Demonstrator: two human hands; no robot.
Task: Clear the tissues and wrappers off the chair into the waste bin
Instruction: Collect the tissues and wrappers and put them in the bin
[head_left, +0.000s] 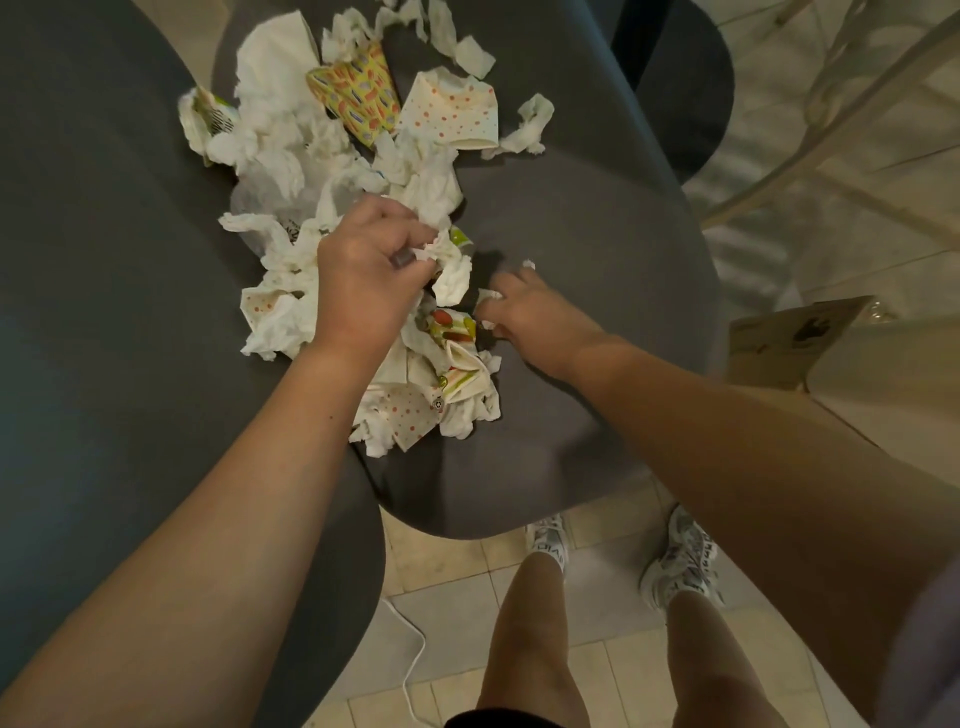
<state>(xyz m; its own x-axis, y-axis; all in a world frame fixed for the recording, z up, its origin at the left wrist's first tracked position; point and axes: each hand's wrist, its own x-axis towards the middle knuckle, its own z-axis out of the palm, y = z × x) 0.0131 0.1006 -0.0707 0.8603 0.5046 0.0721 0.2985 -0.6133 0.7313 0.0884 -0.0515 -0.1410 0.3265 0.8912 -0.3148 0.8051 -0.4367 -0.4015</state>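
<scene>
A dark grey chair seat (582, 249) carries a heap of crumpled white tissues (275, 150) and printed wrappers. A yellow patterned wrapper (358, 98) and a white wrapper with orange dots (452, 111) lie at the far end. My left hand (363, 270) is closed on a white tissue (452, 270) in the middle of the heap. My right hand (524, 312) pinches a small tissue scrap (488, 296) just to the right. More wrappers and tissues (441, 384) lie under my left wrist. No waste bin shows.
A dark grey table or seat surface (104, 312) spreads to the left. A brown cardboard box (800, 338) stands on the tiled floor at the right. A white cable (410, 665) lies on the floor near my feet. A pale frame (857, 104) crosses the upper right.
</scene>
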